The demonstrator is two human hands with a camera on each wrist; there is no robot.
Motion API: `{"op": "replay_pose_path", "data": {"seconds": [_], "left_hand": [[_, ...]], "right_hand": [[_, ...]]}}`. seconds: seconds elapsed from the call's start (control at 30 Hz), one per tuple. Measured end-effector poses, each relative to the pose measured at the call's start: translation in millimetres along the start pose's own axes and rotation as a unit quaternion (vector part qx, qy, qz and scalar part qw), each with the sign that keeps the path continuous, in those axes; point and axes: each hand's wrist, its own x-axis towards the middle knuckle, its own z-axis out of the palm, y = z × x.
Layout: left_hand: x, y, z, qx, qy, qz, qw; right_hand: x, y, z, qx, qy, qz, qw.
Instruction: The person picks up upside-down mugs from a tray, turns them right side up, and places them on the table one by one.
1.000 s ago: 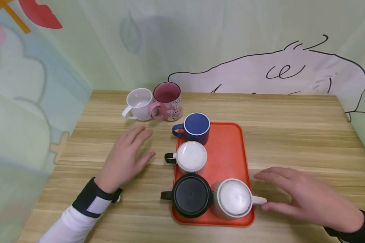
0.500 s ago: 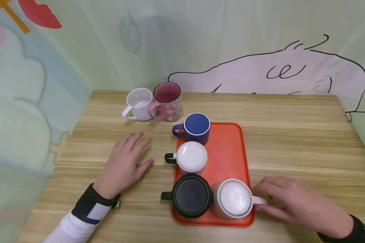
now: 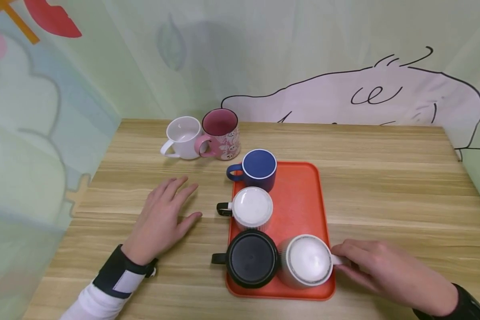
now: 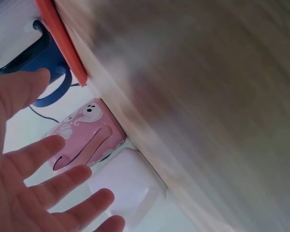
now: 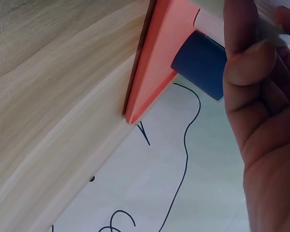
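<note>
My right hand pinches the handle of a white mug, which appears bottom up at the front right of a red tray. Beside that mug stands a black mug, its flat base upward. Behind it are a white mug with a black handle and a blue mug with a white rim. My left hand is left of the tray, fingers spread and holding nothing. In the left wrist view its fingers are apart from the mugs beyond.
At the back left of the wooden table, a white cup and a pink patterned mug stand upright side by side. A printed fabric backdrop rises behind the table.
My right hand has moved left to the white mug, and its fingers have closed on the handle. My left hand has drawn back slightly. The mugs look unmoved.
</note>
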Motion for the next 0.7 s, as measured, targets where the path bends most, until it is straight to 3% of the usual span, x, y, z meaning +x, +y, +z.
{"op": "replay_pose_path", "data": {"seconds": [0.4,0.57,0.7], "left_hand": [[0.7,1.4,-3.3,-0.004,0.015,0.011,0.9998],[2.6,3.1,-6.4,-0.009,0.021,0.015,0.9996],[5.0,5.1,-8.9,-0.012,0.028,0.019,0.9994]], "right_hand": [[3,5,-1.4,-0.004,0.016,-0.016,1.000],[4,6,-9.7,0.003,0.013,-0.005,1.000],[7,8,-18.5,-0.002,0.034,-0.012,0.999]]}}
